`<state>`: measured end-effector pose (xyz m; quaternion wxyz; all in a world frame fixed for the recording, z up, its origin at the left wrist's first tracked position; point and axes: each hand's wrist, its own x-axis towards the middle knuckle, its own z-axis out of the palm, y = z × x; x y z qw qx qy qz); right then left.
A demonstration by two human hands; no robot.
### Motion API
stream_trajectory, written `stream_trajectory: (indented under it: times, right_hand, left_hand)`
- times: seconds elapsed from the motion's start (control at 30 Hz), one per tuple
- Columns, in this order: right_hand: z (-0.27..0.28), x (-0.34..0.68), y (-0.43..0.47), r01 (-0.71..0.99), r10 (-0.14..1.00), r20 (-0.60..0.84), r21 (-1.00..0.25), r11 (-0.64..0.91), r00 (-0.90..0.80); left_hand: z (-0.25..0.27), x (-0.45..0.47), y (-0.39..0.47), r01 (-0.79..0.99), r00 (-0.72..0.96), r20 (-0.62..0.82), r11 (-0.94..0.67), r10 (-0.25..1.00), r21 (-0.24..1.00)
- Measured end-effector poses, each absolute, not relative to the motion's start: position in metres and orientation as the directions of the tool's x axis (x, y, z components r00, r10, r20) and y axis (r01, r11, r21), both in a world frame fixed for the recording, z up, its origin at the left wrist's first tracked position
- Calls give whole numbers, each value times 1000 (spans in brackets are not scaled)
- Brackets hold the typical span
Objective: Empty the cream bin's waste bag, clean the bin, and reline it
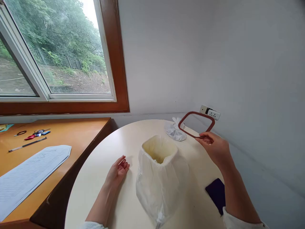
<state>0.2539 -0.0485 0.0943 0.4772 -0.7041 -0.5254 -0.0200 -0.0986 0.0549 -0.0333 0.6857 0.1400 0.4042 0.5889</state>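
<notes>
A bin [157,149] lined with a translucent white plastic bag [164,187] stands upright on the round cream table. The bag is folded over the rim and hangs loosely down the outside. Up to the right, my right hand [215,148] pinches a brown rounded-square ring frame [196,113] by its lower right corner, held in the air apart from the bin. My left hand [118,171] rests by the tabletop left of the bin, palm turned inward, fingers loosely curled and apart, with nothing in it.
Behind the bin lies a tied white plastic bag [176,130]. A dark purple cloth [216,194] is near my right forearm. The wooden desk [81,133] at left holds papers [33,175], a pen [27,144] and keys [38,133]. A wall socket [213,114] sits behind the table.
</notes>
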Motion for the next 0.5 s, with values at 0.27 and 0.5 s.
stream_trajectory:
  times: [0.27,0.5]
  right_hand:
    - [33,280,-61,666,857,144,-696,-267,494]
    - [-4,278,-55,679,908,-154,-618,-396,389]
  left_hand:
    - [-37,-102,56,-725,64,-366,295,928,622]
    - [-38,-104,55,-711,66,-334,280,940,645]
